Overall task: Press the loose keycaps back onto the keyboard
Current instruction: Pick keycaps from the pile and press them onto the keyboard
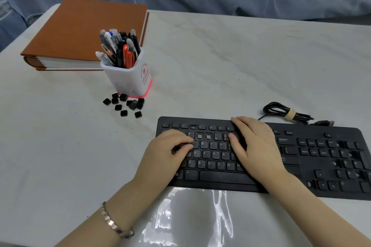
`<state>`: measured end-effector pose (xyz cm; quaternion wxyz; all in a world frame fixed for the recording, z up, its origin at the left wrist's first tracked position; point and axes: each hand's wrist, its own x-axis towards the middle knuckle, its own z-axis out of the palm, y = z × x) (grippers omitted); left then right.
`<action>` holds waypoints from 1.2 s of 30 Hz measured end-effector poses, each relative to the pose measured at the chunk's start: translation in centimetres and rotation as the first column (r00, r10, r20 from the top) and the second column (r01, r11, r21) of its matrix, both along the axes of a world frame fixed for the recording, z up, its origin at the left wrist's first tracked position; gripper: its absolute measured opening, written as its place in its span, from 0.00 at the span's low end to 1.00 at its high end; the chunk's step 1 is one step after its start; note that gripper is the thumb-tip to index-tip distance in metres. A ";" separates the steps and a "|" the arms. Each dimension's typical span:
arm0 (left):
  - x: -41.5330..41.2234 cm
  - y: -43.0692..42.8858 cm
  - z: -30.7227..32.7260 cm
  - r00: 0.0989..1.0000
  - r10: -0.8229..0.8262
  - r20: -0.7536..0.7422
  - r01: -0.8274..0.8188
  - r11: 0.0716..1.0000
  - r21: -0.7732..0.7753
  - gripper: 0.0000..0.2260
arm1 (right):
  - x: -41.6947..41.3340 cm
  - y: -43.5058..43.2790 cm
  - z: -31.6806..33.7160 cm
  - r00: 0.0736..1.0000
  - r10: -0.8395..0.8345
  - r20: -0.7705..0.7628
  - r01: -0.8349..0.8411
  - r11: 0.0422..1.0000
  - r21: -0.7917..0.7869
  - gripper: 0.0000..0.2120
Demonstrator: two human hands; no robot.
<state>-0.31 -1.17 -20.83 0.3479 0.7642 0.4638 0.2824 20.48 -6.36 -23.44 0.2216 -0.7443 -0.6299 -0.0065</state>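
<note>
A black keyboard [220, 183] lies on the white table, with bare key sockets in its number row [203, 136] and around the number pad. Several loose black keycaps [124, 106] lie scattered to its upper left, in front of the pen cup. My left hand [164, 158] sits over the keyboard's left end, its fingers curled down onto the keys near the top letter row. Whatever is under the fingertips is hidden. My right hand [255, 146] rests flat on the middle of the keyboard with straight fingers and holds nothing.
A white pen cup [132, 80] full of pens stands just behind the keycaps. An orange binder [80, 30] lies at the back left. The keyboard's coiled cable [285, 113] lies behind its right half. A clear plastic sheet [190, 216] lies at the near edge.
</note>
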 end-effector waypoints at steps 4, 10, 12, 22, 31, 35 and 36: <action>0.9 0.8 1.1 0.974 0.171 0.151 -0.145 0.975 -0.166 0.13 | 0.0 0.0 0.0 1.000 0.000 -0.002 0.000 1.000 0.003 0.22; 1.6 1.7 1.7 0.971 0.159 0.179 -0.133 0.979 -0.153 0.10 | 0.0 0.0 -0.2 1.000 -0.003 -0.002 0.003 1.000 0.014 0.21; 1.7 1.8 1.6 0.970 0.167 0.178 -0.143 0.980 -0.142 0.09 | 0.0 0.0 -0.2 1.000 -0.005 -0.002 0.005 1.000 0.018 0.21; 2.0 2.0 1.3 0.964 0.183 0.192 -0.141 0.967 -0.213 0.16 | 0.1 0.0 -0.3 1.000 -0.002 -0.003 0.002 0.999 0.034 0.21; 1.9 2.9 0.1 0.992 0.121 0.021 -0.119 0.990 -0.071 0.14 | 0.0 0.1 -0.5 1.000 -0.004 -0.005 0.005 0.999 0.048 0.21; 1.8 2.8 0.4 0.997 0.069 0.028 -0.069 0.998 -0.004 0.14 | 0.0 0.1 -0.5 1.000 -0.002 -0.007 0.003 0.999 0.053 0.21; 1.8 2.7 0.6 0.997 0.070 0.028 -0.070 0.998 -0.005 0.13 | 0.0 0.1 -0.5 1.000 -0.001 -0.006 0.001 0.999 0.052 0.21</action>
